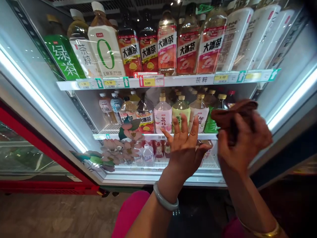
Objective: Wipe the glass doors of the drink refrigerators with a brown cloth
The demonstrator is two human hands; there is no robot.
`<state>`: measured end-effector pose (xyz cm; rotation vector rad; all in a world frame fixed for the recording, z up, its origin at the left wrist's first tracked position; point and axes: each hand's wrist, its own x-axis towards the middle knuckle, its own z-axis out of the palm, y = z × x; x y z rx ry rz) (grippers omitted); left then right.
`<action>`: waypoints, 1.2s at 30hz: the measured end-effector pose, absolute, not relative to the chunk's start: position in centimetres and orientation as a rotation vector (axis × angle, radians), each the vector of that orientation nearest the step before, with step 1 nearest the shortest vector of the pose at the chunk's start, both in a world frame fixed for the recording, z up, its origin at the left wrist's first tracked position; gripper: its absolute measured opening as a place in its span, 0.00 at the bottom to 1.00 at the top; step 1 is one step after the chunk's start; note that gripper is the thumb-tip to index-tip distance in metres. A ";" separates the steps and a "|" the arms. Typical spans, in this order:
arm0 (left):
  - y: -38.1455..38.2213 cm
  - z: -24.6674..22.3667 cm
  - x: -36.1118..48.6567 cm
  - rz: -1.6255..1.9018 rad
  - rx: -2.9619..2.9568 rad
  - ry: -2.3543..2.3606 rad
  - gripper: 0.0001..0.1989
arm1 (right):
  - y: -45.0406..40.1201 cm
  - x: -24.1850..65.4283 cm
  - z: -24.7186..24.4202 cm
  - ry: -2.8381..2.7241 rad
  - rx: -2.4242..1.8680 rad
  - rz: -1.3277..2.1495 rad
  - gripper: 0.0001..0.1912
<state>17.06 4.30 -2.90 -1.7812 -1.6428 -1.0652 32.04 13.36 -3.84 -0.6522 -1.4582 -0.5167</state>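
Note:
My left hand (182, 147), a pale bangle (164, 198) round its wrist, is raised with fingers spread in front of the fridge's middle shelf. It holds nothing; whether it touches the glass I cannot tell. Further right, my right hand (244, 142) grips a bunched brown cloth (232, 115), slightly blurred. Behind the hands stand a pink-labelled bottle (162, 114), a yellow-green-labelled bottle (180, 107) and a green-labelled bottle (216, 119), the last partly hidden by the cloth. A flower decal (123, 147) appears on the glass to the left.
Large tea bottles (167, 44) line the upper shelf, above a strip of price tags (151, 81). Small clear bottles (148, 153) stand low down. Bright light strips (44, 105) run along both sides. A red-framed cooler (49, 148) adjoins at left, over a brown floor (49, 215).

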 end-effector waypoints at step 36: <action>8.0 -6.3 22.0 -1.031 -1.685 -1.677 0.38 | 13.6 38.4 -7.6 -1.600 -0.759 -0.577 0.15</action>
